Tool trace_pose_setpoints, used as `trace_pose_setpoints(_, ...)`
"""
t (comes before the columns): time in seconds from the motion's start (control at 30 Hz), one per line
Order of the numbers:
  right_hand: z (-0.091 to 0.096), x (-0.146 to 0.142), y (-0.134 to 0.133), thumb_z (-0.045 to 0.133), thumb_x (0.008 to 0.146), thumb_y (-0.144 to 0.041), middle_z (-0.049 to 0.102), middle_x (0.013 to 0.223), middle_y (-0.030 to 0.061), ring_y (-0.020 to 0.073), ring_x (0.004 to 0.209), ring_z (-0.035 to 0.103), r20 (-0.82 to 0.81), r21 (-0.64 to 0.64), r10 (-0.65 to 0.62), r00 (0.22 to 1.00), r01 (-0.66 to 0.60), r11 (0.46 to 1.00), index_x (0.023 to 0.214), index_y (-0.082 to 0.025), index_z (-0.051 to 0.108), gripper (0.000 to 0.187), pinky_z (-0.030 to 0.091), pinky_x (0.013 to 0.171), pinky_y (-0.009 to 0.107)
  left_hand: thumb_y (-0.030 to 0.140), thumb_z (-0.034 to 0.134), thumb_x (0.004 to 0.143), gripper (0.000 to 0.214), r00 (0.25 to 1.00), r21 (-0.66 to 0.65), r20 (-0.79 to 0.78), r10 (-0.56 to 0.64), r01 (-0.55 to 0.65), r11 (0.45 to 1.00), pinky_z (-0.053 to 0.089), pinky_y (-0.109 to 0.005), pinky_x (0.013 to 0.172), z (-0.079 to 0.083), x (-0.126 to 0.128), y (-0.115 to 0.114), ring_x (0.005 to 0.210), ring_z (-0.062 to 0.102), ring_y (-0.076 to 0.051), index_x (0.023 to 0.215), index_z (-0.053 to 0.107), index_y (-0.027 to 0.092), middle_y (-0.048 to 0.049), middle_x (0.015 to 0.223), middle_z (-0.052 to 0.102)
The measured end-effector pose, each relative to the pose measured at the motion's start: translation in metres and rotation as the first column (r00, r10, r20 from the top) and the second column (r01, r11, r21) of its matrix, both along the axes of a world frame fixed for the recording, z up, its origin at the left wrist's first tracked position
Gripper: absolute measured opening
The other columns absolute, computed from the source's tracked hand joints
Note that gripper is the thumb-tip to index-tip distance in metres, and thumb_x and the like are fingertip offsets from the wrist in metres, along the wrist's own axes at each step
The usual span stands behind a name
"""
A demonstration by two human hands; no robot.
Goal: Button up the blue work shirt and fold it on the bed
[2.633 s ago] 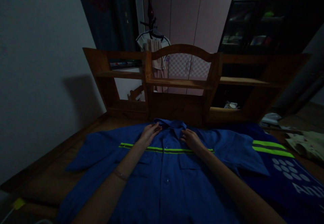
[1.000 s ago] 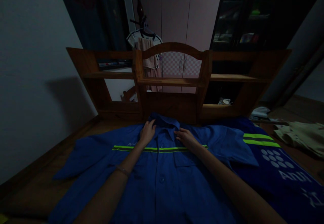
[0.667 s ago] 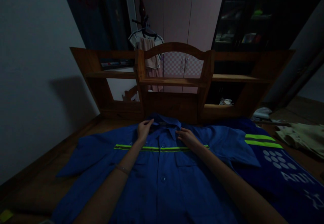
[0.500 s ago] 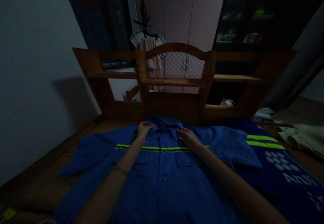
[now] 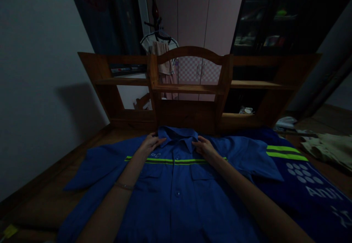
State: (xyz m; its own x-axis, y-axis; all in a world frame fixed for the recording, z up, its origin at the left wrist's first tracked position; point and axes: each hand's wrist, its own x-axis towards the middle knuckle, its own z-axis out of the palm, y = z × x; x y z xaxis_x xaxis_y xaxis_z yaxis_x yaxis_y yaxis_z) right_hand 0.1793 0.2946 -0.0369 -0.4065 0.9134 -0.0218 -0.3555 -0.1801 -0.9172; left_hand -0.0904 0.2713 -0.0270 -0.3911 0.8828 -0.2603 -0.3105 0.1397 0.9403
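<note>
A blue short-sleeved work shirt [image 5: 183, 184] lies spread front side up, with a yellow-green stripe across its chest and its buttons down the middle. At the left half of its collar, my left hand [image 5: 150, 143] pinches the fabric between thumb and fingers. My right hand [image 5: 204, 148] grips the collar's right point in the same way. The collar [image 5: 178, 132] stands slightly raised between both hands. A thin bracelet [image 5: 124, 186] circles my left wrist.
Under the shirt's right side lies a darker blue garment [image 5: 297, 184] with yellow-green bands and white print. Behind the collar rises a wooden headboard with shelves [image 5: 189, 89]. A wall [image 5: 41, 89] borders the left side. Pale cloth [image 5: 330, 149] lies at far right.
My left hand has shifted slightly left and down along the collar, uncovering a light mark on the chest. My right hand has stayed almost in place.
</note>
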Motion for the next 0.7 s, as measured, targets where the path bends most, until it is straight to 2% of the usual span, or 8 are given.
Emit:
trace_pose_setpoints(0.1, -0.003, -0.001, 0.002, 0.073, 0.057, -0.017, 0.053, 0.058, -0.0042, 0.0087, 0.047, 0.054, 0.011, -0.005, -0.02, 1.0, 0.02, 1.0, 0.077, -0.017, 0.048, 0.032, 0.042, 0.043, 0.018, -0.011, 0.062, 0.063, 0.035, 0.999, 0.034, -0.026, -0.034, 0.035, 0.999, 0.058, -0.029, 0.073, -0.002, 0.004, 0.001, 0.071, 0.064, -0.013, 0.089, 0.053, 0.01, -0.0034, 0.073, 0.063)
trace_pose_setpoints(0.23, -0.009, -0.004, 0.004, 0.071, 0.063, -0.023, 0.06, 0.068, -0.0006, 0.018, 0.066, 0.066, 0.041, 0.022, -0.131, 0.991, 0.13, 0.991, 0.085, -0.02, 0.042, 0.036, 0.054, 0.063, 0.029, 0.018, 0.072, 0.069, 0.031, 0.985, 0.058, -0.161, -0.061, 0.071, 0.996, 0.059, -0.032, 0.067, -0.003, 0.003, 0.0, 0.073, 0.064, -0.016, 0.094, 0.055, 0.01, -0.009, 0.086, 0.064)
trace_pose_setpoints(0.33, -0.008, -0.003, 0.002, 0.072, 0.067, -0.033, 0.059, 0.065, -0.0044, 0.018, 0.056, 0.065, 0.09, 0.073, -0.21, 0.974, 0.204, 0.976, 0.102, -0.023, 0.039, 0.049, 0.054, 0.056, 0.03, 0.036, 0.071, 0.07, 0.047, 0.941, 0.05, -0.339, -0.003, 0.021, 0.999, 0.056, -0.032, 0.053, -0.004, 0.0, -0.001, 0.063, 0.063, -0.016, 0.106, 0.054, 0.012, -0.0108, 0.097, 0.062)
trace_pose_setpoints(0.43, -0.003, 0.0, -0.005, 0.065, 0.074, -0.043, 0.058, 0.061, -0.006, 0.0179, 0.049, 0.063, 0.238, 0.277, -0.268, 0.933, 0.2, 0.94, 0.116, -0.027, 0.036, 0.054, 0.05, 0.045, 0.025, 0.044, 0.066, 0.072, 0.051, 0.867, 0.073, -0.496, 0.043, -0.007, 0.997, 0.05, -0.029, 0.05, -0.003, 0.0, -0.006, 0.06, 0.063, -0.017, 0.114, 0.053, 0.018, -0.0104, 0.105, 0.06)
trace_pose_setpoints(0.5, 0.001, 0.003, -0.01, 0.054, 0.083, -0.046, 0.058, 0.061, -0.0046, 0.0176, 0.047, 0.063, 0.37, 0.46, -0.308, 0.877, 0.115, 0.88, 0.119, -0.027, 0.039, 0.044, 0.047, 0.042, 0.023, 0.044, 0.062, 0.076, 0.049, 0.722, 0.121, -0.685, 0.101, -0.024, 0.992, 0.05, -0.029, 0.06, -0.001, 0.002, -0.012, 0.075, 0.064, -0.021, 0.118, 0.052, 0.021, -0.0103, 0.107, 0.06)
trace_pose_setpoints(0.57, 0.005, 0.005, -0.014, 0.042, 0.089, -0.044, 0.059, 0.06, -0.0028, 0.0171, 0.047, 0.062, 0.47, 0.572, -0.346, 0.812, 0.018, 0.82, 0.116, -0.025, 0.045, 0.033, 0.045, 0.041, 0.022, 0.036, 0.057, 0.081, 0.045, 0.408, 0.183, -0.893, 0.188, -0.051, 0.982, 0.048, -0.032, 0.071, 0.002, 0.005, -0.017, 0.094, 0.06, -0.025, 0.124, 0.049, 0.024, -0.0113, 0.113, 0.057)
trace_pose_setpoints(0.63, 0.007, 0.007, -0.015, 0.039, 0.092, -0.037, 0.061, 0.066, 0.0003, 0.017, 0.055, 0.063, 0.528, 0.665, -0.446, 0.722, -0.026, 0.746, 0.11, -0.023, 0.051, 0.026, 0.048, 0.049, 0.024, 0.026, 0.052, 0.084, 0.042, 0.082, 0.223, -0.971, 0.226, -0.043, 0.974, 0.046, -0.033, 0.077, 0.003, 0.007, -0.021, 0.104, 0.055, -0.026, 0.126, 0.048, 0.025, -0.0117, 0.12, 0.051)
trace_pose_setpoints(0.7, 0.009, 0.009, -0.016, 0.045, 0.089, -0.028, 0.064, 0.085, 0.0053, 0.0188, 0.073, 0.065, 0.538, 0.771, -0.617, 0.574, -0.041, 0.635, 0.107, -0.022, 0.056, 0.022, 0.05, 0.064, 0.027, 0.017, 0.049, 0.083, 0.041, -0.033, 0.223, -0.974, 0.223, 0.005, 0.975, 0.047, -0.033, 0.079, 0.003, 0.008, -0.021, 0.103, 0.055, -0.024, 0.124, 0.049, 0.024, -0.0104, 0.125, 0.048)
